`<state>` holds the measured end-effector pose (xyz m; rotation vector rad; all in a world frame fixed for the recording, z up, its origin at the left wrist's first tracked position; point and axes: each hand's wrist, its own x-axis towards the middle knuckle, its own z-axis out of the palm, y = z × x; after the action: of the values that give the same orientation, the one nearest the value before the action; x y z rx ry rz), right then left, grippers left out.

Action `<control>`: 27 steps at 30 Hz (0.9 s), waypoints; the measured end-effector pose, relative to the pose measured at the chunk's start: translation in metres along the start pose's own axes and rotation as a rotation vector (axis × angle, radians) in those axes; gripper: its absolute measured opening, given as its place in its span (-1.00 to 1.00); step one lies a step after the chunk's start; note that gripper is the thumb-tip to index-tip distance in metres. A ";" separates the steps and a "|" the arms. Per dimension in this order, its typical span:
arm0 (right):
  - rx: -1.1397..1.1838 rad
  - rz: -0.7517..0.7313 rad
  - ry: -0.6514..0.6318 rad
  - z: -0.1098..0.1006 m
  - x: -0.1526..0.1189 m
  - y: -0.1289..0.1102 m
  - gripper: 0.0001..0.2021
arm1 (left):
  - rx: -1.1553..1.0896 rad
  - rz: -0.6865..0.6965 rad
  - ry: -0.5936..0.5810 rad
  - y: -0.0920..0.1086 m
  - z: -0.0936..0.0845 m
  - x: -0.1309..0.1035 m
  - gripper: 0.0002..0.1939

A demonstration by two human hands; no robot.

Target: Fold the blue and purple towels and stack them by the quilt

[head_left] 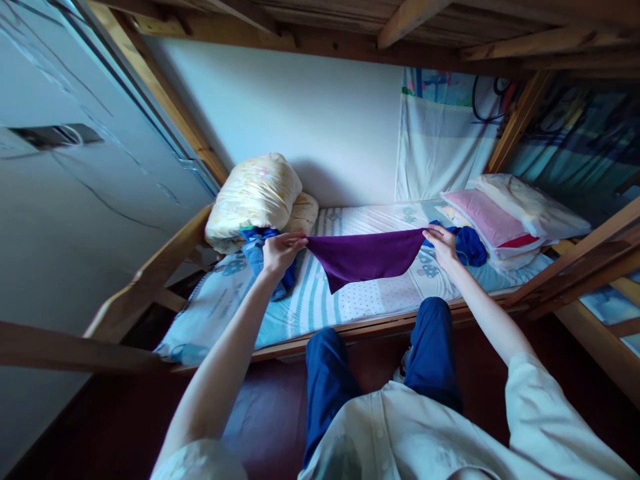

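A dark purple cloth [373, 259] hangs stretched between my two hands above the lower bunk's mattress [305, 303]. My left hand [283, 252] pinches its upper left corner, and my right hand [441, 243] pinches the upper right one. The cloth's top edge is nearly straight; its lower edge dips to a point on the left. Beneath and beside my left hand lie blue clothes [255, 253]. A dark blue bunched garment [467, 245] rests just beyond my right hand.
A folded cream quilt [257, 200] sits at the bed's left end. Pink and white pillows [483, 213] are stacked at the right end. Wooden beams [330, 43] of the upper bunk run overhead, and a bed rail [575, 260] stands at the right.
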<state>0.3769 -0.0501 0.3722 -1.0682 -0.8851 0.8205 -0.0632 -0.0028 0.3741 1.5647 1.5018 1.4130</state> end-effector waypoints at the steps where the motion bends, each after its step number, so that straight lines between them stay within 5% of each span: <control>1: -0.005 0.033 -0.005 -0.005 -0.006 0.001 -0.60 | -0.036 -0.018 -0.019 -0.003 -0.002 -0.006 -0.46; 7: -0.062 0.203 -0.039 -0.035 -0.039 0.013 -0.51 | -0.145 -0.161 -0.113 -0.011 -0.013 -0.039 -0.36; 12: -0.083 0.284 -0.076 -0.045 -0.042 0.024 -0.49 | -0.162 -0.236 -0.148 -0.025 -0.011 -0.043 -0.33; 20: -0.054 0.390 -0.060 -0.021 0.003 0.061 -0.60 | -0.168 -0.263 -0.147 -0.068 0.028 -0.006 -0.33; 27: -0.095 0.265 0.068 0.011 0.053 0.105 -0.60 | 0.085 -0.207 0.036 -0.084 0.067 0.046 -0.63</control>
<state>0.3751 0.0299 0.2849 -1.3084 -0.7403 0.9622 -0.0403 0.0773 0.2922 1.3921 1.7115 1.2811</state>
